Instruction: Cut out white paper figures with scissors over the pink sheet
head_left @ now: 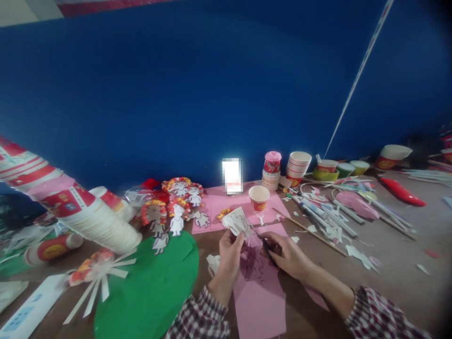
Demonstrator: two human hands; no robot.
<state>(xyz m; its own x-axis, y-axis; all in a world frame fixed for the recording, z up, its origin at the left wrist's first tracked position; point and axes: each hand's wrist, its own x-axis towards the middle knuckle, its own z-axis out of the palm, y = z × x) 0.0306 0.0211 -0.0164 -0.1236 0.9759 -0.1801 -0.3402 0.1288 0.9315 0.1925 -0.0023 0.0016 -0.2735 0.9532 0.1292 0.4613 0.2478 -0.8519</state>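
My left hand (231,252) pinches a white piece of paper (237,221) with a figure outline drawn on it. In my right hand (287,254) is a pair of scissors (265,247) with dark handles, its blades at the paper's right edge. Below both hands lies pink paper (259,306) with dark handwriting. A white paper scrap (213,264) is beside my left wrist. Just beyond the hands, a paper cup (259,198) stands upright on more pink paper. Cut-out paper figures (177,220) lie to the left, near red and yellow ring-shaped pieces (154,213).
A green paper oval (151,287) covers the table at left, with a long stack of paper cups (95,221) leaning over it. Markers (325,216), a thin wooden stick (312,231) and paper scraps lie at right. Cup stacks (298,167) stand along the blue wall (197,94).
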